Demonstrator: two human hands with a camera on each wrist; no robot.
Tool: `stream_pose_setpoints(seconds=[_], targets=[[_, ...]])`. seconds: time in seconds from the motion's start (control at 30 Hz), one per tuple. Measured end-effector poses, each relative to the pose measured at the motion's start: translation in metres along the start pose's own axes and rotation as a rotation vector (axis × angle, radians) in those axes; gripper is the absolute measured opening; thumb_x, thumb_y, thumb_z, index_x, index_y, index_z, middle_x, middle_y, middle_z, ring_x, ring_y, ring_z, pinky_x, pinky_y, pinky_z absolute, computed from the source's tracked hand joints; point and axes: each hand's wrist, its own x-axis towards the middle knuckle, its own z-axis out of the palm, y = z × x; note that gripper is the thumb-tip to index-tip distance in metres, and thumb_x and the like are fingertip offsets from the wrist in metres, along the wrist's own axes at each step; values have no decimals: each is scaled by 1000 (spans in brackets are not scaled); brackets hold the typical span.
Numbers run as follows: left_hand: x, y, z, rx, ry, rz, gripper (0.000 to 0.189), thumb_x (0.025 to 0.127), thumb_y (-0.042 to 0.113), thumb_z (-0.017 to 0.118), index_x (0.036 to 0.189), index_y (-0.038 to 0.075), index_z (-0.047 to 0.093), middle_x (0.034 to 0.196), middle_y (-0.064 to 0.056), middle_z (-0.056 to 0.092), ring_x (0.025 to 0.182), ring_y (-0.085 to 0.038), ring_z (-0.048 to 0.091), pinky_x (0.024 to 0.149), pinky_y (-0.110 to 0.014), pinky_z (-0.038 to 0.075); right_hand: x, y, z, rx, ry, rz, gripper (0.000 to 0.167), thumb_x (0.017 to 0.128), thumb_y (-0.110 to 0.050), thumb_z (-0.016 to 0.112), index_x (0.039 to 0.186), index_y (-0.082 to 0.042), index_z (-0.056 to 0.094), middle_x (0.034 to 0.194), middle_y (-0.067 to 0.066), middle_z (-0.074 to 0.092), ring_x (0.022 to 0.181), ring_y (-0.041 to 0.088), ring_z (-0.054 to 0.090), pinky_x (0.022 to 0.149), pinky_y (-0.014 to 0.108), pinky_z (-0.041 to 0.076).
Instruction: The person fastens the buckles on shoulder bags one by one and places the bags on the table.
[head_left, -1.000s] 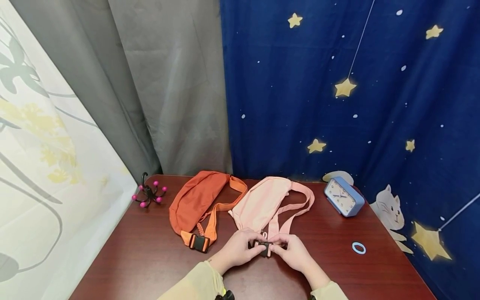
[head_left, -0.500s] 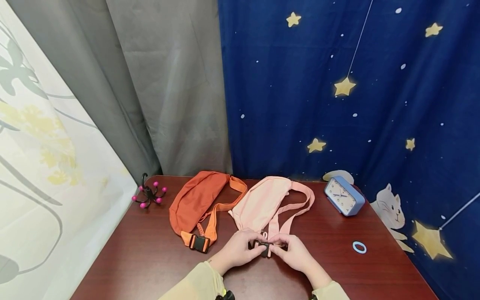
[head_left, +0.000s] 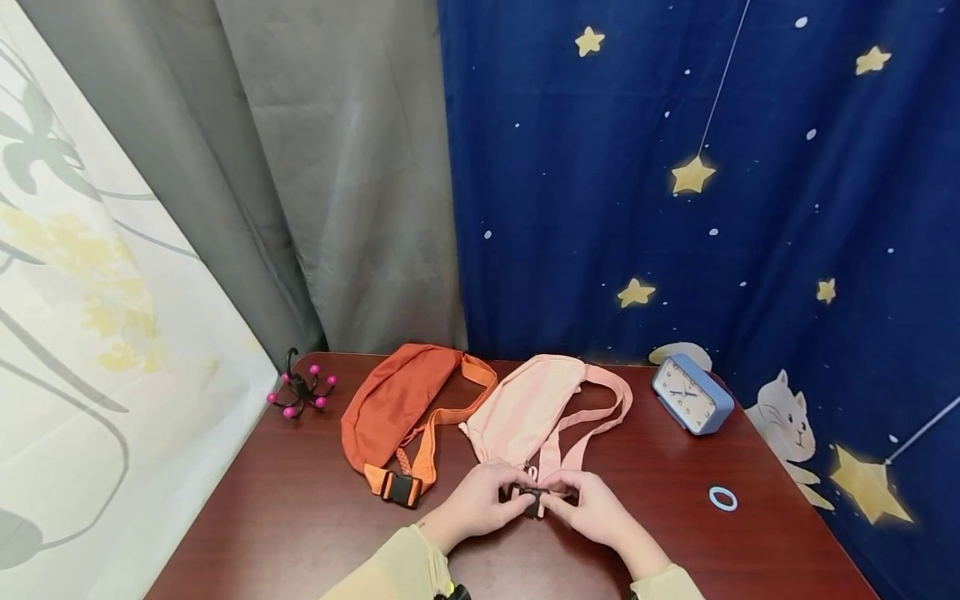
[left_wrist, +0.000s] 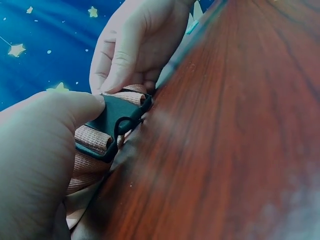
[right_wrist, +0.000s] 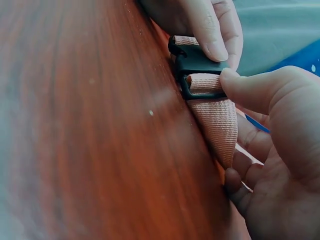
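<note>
A pink waist bag (head_left: 519, 408) lies on the table, its strap (head_left: 581, 454) looping toward the front. Both hands meet at its black side-release buckle (left_wrist: 116, 116), whose two halves sit together with pink webbing threaded through each end. My left hand (head_left: 483, 500) pinches one end of the buckle, thumb on its top face. From the other side, my right hand (head_left: 592, 510) pinches the opposite end by thumb and fingers, with webbing (right_wrist: 216, 122) folded under the thumb in the right wrist view. The buckle is held close over the table's surface.
Left of the pink bag lies an orange waist bag (head_left: 397, 400) with its buckle (head_left: 402, 489) fastened. A black rack with pink knobs (head_left: 302, 392) stands at the far left. A blue clock (head_left: 692, 393) and light-blue ring (head_left: 723, 499) are on the right of the wooden table (head_left: 300, 533).
Hands and buckle keep almost the same place and hold. The whole head view has shifted slightly; the bags stay where they lay.
</note>
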Motion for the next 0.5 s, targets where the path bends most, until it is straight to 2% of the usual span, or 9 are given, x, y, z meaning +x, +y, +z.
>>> stream_pose_setpoints(seconds=[0.13, 0.27, 0.37, 0.5], targets=[[1, 3, 2, 27, 14, 11, 19, 100, 26, 80, 119, 24, 84, 94, 11, 76, 90, -5, 62, 87, -16, 50, -2, -8, -4, -145, 29, -52, 10, 99, -19, 82, 109, -20, 82, 97, -9, 80, 91, 0, 70, 81, 26, 59], [4, 8, 3, 50, 43, 40, 18, 101, 25, 79, 118, 23, 84, 102, 10, 80, 92, -10, 66, 88, -17, 52, -2, -17, -7, -323, 87, -124, 10, 97, -23, 85, 104, -29, 81, 94, -17, 75, 93, 7, 66, 84, 30, 56], [7, 13, 1, 56, 73, 63, 15, 101, 21, 77, 115, 22, 84, 103, 8, 80, 92, -15, 69, 88, -17, 51, 0, -26, -10, -416, 119, -166, 10, 96, -25, 86, 101, -31, 80, 90, -21, 73, 91, 10, 65, 82, 32, 53], [10, 21, -8, 99, 93, 102, 14, 102, 19, 76, 115, 21, 82, 104, 7, 80, 96, -14, 70, 88, -17, 53, 3, -40, -14, -500, 161, -222, 9, 94, -27, 87, 98, -30, 79, 82, -23, 68, 81, 10, 62, 79, 35, 50]])
